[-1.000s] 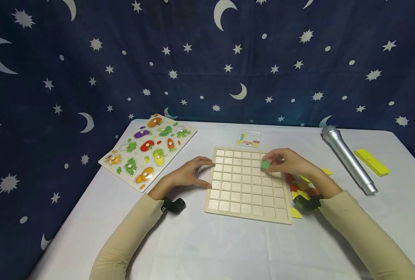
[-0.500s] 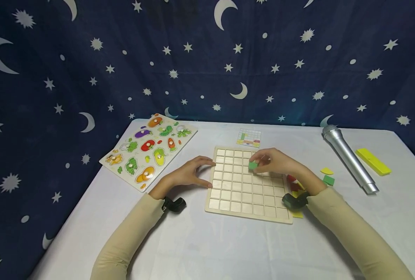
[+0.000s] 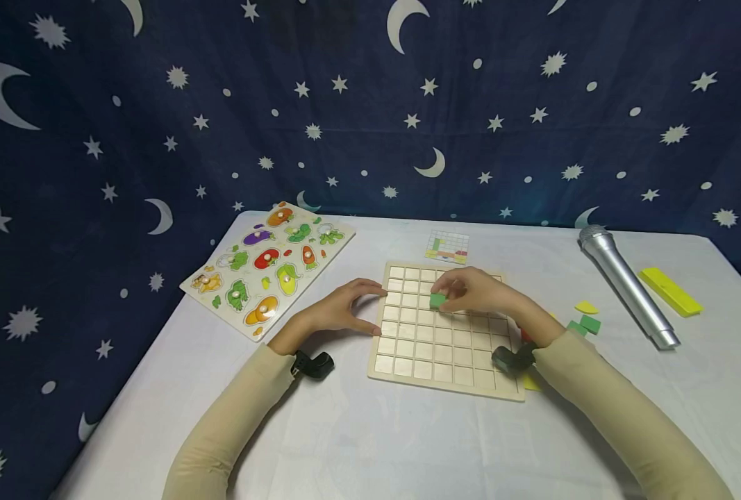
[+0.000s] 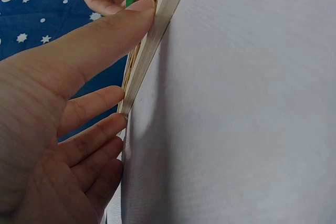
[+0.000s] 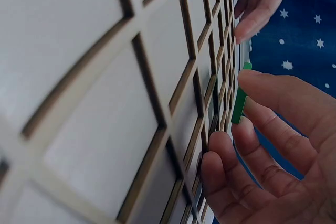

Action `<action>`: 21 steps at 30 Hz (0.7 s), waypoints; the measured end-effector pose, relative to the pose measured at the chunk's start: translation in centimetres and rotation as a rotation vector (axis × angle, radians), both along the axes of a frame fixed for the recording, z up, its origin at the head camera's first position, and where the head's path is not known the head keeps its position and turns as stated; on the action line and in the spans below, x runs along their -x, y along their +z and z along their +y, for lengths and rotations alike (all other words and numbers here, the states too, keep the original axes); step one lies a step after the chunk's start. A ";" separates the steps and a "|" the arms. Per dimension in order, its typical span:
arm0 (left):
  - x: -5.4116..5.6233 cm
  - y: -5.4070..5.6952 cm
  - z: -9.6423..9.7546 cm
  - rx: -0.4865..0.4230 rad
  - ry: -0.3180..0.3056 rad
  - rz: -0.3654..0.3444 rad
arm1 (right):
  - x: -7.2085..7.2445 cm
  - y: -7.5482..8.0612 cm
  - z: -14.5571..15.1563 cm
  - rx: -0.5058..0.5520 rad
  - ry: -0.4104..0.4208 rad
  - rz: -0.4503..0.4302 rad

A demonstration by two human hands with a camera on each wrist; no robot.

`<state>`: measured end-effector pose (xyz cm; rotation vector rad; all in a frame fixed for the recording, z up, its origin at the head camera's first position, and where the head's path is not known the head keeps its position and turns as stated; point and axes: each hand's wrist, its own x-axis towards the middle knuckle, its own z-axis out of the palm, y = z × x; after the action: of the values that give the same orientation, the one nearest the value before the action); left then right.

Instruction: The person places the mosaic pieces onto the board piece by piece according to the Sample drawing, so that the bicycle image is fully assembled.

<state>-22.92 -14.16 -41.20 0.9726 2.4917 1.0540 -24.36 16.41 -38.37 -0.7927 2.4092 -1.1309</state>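
Note:
A square wooden grid board lies on the white table between the hands. My left hand rests its thumb and fingertips against the board's left edge; in the left wrist view the thumb lies along the board's side, with the other fingers fairly straight. Over the upper middle of the grid, my right hand pinches a small green square tile. The right wrist view has this tile tilted between thumb and fingers, while the lower fingertips come right down to the grid.
Behind the board lies a small printed grid card. Loose green tiles and a yellow piece are right of the board, others partly under the right forearm. A silver microphone, yellow bar and vegetable puzzle flank it.
My right hand has carried the green tile leftward across the grid from the board's upper right. Loose green tiles have come into sight beside the right sleeve. The left hand stays in place.

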 end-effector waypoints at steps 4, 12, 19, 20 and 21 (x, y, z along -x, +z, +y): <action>0.1 -0.1 0.0 -0.008 -0.010 0.017 | 0.0 0.0 -0.6 0.003 0.008 -0.008; 0.1 -0.1 0.0 -0.004 -0.008 -0.001 | 0.3 0.1 -2.2 0.007 0.020 -0.015; 0.1 0.0 0.1 0.003 -0.005 -0.007 | 0.6 -0.2 -3.3 0.013 0.030 -0.007; 0.1 0.0 0.1 0.005 -0.005 -0.005 | 0.6 -0.3 -3.4 0.009 0.029 -0.002; 0.1 0.0 0.1 0.007 -0.004 -0.003 | 0.6 -0.4 -3.5 0.006 0.027 0.002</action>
<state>-23.06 -14.10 -41.24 0.9727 2.4880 1.0446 -25.01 12.93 -38.76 -0.8261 2.3901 -1.1282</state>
